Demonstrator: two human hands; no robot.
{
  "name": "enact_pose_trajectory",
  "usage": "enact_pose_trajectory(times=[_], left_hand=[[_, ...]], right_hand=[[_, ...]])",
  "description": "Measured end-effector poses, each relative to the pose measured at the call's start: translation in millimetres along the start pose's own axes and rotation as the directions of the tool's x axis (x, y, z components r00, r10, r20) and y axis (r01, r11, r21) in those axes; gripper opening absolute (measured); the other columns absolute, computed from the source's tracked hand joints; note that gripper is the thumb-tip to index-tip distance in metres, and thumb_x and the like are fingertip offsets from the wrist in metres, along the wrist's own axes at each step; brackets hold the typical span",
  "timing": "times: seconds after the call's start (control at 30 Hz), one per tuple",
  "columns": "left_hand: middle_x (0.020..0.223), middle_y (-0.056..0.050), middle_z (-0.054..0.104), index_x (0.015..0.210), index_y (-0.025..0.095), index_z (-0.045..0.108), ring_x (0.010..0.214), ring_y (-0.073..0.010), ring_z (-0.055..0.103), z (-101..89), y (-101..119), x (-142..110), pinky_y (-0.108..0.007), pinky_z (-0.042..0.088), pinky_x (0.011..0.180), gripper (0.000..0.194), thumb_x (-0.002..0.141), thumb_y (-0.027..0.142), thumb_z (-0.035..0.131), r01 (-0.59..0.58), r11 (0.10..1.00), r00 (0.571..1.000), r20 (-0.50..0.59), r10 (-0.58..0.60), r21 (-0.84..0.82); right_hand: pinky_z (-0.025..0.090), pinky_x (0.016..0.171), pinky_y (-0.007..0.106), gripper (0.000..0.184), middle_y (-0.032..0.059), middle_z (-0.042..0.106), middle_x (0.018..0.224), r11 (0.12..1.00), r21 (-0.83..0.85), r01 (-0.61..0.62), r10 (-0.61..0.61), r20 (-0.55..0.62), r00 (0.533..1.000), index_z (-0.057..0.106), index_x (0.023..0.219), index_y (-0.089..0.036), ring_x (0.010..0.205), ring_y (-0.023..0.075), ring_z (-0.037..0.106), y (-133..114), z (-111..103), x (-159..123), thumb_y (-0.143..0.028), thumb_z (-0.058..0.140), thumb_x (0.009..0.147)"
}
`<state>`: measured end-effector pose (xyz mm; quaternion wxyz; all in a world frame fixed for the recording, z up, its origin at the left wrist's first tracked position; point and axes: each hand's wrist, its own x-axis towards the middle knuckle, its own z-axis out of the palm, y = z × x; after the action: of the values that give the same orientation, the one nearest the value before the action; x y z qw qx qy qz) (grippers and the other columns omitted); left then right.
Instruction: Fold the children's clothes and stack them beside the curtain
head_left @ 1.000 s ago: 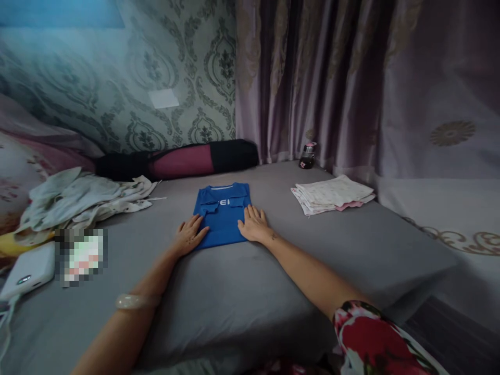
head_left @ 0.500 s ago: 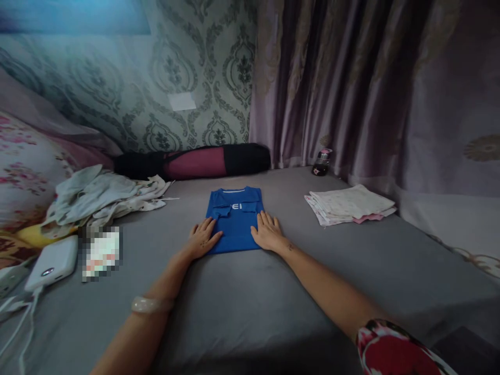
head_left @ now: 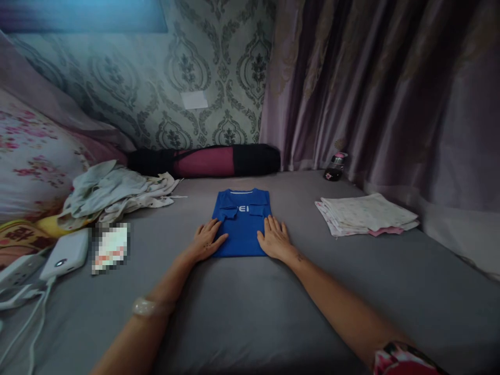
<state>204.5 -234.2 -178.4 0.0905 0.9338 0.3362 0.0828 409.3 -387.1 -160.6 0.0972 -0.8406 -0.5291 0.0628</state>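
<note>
A blue shirt with white letters lies folded into a flat rectangle on the grey sheet, its neckline facing away from me and its sleeves folded over the front. My left hand rests flat on the shirt's left edge, fingers stretched out and thumb pointing inward. On the opposite edge lies my right hand, also flat with its fingers spread. Neither hand grips the cloth.
Stacked folded cloths lie to the right, with a dark bottle behind them. At left are crumpled clothes, a white power bank with cables and a power strip. A black and maroon roll lies along the wall.
The view has shifted slightly, so the scene sits a little further right. Both hands stay flat on the shirt's edges, and the shirt keeps its folded shape.
</note>
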Motion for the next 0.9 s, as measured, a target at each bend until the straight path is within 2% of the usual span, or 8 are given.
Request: enact_pose_trajectory(times=[0.27, 0.4, 0.6, 0.77, 0.9], left_hand=[[0.15, -0.012, 0.039, 0.142, 0.017, 0.041, 0.141, -0.025, 0.032, -4.3, 12, -4, -0.047, 0.027, 0.114, 0.06, 0.097, 0.053, 0.025, 0.008, 1.0, 0.997, -0.082, -0.008, -0.001], [0.15, -0.013, 0.038, 0.142, 0.015, 0.041, 0.142, -0.0256, 0.029, -0.5, 18, -5, -0.047, 0.027, 0.114, 0.06, 0.097, 0.052, 0.025, -0.012, 0.999, 0.992, -0.123, 0.016, 0.029], [0.153, -0.014, 0.032, 0.144, 0.015, 0.038, 0.143, -0.027, 0.027, 9.1, 18, -6, -0.05, 0.025, 0.115, 0.066, 0.096, 0.057, 0.024, -0.074, 0.996, 0.997, -0.028, 0.075, 0.051], [0.153, -0.014, 0.032, 0.145, 0.014, 0.037, 0.142, -0.0271, 0.027, 11.9, 16, -7, -0.051, 0.027, 0.114, 0.066, 0.096, 0.057, 0.026, -0.086, 0.994, 0.995, -0.036, 0.089, 0.068], [0.151, -0.015, 0.036, 0.143, 0.012, 0.039, 0.141, -0.0284, 0.03, 10.0, 16, -9, -0.053, 0.03, 0.112, 0.064, 0.096, 0.054, 0.03, -0.105, 0.989, 0.99, -0.085, 0.114, 0.104]], right_hand=[[0.013, 0.116, 0.048, 0.067, 0.0183, 0.021, 0.156, 0.999, -0.034, 0.008, -0.009, -0.027, 1.0, 0.026, 0.148, 0.0, 0.144, 0.0291, 0.018, 0, 1, 0, -0.041, 0.024, 0.095], [0.014, 0.116, 0.049, 0.067, 0.0177, 0.022, 0.155, 0.998, -0.058, 0.005, -0.007, -0.03, 1.0, 0.027, 0.148, -0.001, 0.144, 0.0294, 0.019, 2, 4, 3, -0.042, 0.024, 0.095], [0.014, 0.116, 0.049, 0.067, 0.0174, 0.022, 0.155, 0.997, -0.079, 0.016, -0.02, -0.059, 0.998, 0.028, 0.148, 0.0, 0.144, 0.0296, 0.02, 3, 7, 3, -0.042, 0.025, 0.096], [0.015, 0.116, 0.05, 0.065, 0.0171, 0.024, 0.155, 0.996, -0.091, 0.013, -0.018, -0.06, 0.998, 0.029, 0.147, 0.0, 0.143, 0.03, 0.021, 2, 8, 3, -0.039, 0.028, 0.095], [0.016, 0.116, 0.051, 0.065, 0.0187, 0.027, 0.153, 0.997, -0.081, 0.015, -0.021, -0.081, 0.996, 0.031, 0.146, 0.001, 0.142, 0.0311, 0.023, 4, 9, 5, -0.04, 0.03, 0.095]])
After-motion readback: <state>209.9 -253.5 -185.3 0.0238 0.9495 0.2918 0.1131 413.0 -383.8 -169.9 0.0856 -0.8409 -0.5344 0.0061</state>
